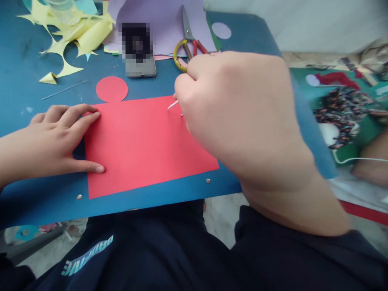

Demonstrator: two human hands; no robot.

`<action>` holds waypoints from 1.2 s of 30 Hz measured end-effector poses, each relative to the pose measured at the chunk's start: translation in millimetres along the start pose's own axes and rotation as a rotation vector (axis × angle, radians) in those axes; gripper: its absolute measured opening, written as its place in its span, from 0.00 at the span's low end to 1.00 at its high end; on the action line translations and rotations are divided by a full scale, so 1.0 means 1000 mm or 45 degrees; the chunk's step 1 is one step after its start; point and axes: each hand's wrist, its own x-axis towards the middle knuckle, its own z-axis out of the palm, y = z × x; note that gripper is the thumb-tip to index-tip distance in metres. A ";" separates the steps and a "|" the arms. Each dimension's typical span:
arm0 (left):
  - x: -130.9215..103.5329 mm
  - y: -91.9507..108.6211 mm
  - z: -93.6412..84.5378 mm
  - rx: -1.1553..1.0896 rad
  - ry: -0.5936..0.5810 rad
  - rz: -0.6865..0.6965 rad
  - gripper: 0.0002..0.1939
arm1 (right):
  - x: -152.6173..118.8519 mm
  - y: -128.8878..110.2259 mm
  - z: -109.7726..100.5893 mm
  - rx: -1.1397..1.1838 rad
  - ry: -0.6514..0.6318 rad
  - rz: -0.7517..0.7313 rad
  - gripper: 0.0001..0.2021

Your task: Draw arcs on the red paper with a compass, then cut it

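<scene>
A red paper sheet (136, 141) lies flat on the blue table (169, 189) close to its front edge. My left hand (63, 137) rests with spread fingers on the sheet's left side, holding nothing. Over the sheet's right part is my right hand (239, 117), its fingers closed. A thin white piece (173, 105) sticks out from under those fingers towards the paper; most of it is hidden, so I cannot make out what it is. Just behind the sheet's top edge lies a red paper circle (112, 89).
Scissors (188, 34) lie on purple paper (163, 24) at the back, beside a partly pixelated phone-like device (141, 66). Yellow paper scraps (91, 36) and a thin stick (63, 90) are at the left. A white disc (221, 30) lies at back right.
</scene>
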 end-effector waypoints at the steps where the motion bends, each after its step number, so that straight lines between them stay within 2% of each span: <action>1: 0.000 0.001 -0.001 -0.005 0.013 0.001 0.62 | 0.002 -0.003 0.000 0.048 0.022 -0.011 0.24; 7: 0.002 0.007 -0.009 0.012 -0.054 0.001 0.65 | 0.020 -0.005 0.011 0.085 0.151 -0.055 0.21; 10: 0.002 0.009 -0.009 0.008 -0.050 0.001 0.64 | 0.030 0.000 0.013 0.112 0.165 0.010 0.19; 15: -0.001 -0.001 -0.001 -0.056 0.014 0.063 0.63 | 0.043 0.010 0.012 0.190 0.147 0.023 0.25; 19: -0.003 -0.007 0.003 -0.078 0.021 0.085 0.63 | 0.050 0.017 0.014 0.228 0.130 0.147 0.25; 24: -0.001 0.003 -0.005 -0.019 0.002 0.070 0.62 | 0.055 0.022 0.019 0.264 0.187 0.240 0.24; 30: 0.001 0.013 -0.013 0.012 -0.058 0.002 0.65 | 0.050 0.007 0.020 0.221 0.181 0.119 0.20; 34: 0.000 0.008 -0.008 0.024 -0.048 -0.018 0.66 | 0.039 0.002 0.019 0.222 0.212 -0.033 0.14; 36: -0.001 0.005 -0.003 0.021 -0.026 0.009 0.66 | 0.031 0.003 0.016 0.198 0.165 -0.070 0.13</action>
